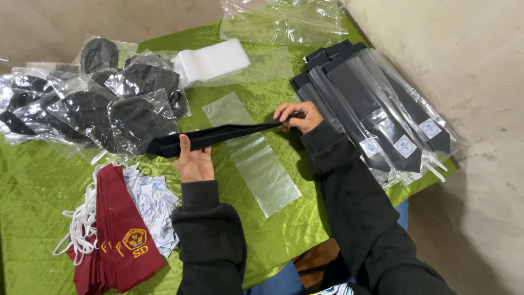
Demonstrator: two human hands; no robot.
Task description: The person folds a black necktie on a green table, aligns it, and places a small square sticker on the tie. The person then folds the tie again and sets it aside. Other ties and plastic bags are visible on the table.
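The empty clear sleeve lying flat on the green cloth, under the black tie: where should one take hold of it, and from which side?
Judging by how it lies, the clear sleeve is best pinched at its near short end, which lies bare on the green cloth, probably coming from the person's side. Its far half passes under the black tie stretched between the left hand and right hand. Being thin and flat, an edge should lift most easily.

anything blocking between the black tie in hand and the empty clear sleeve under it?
Nothing visible. The black tie is stretched between the left hand and right hand, directly above the clear sleeve lying flat on the green cloth.
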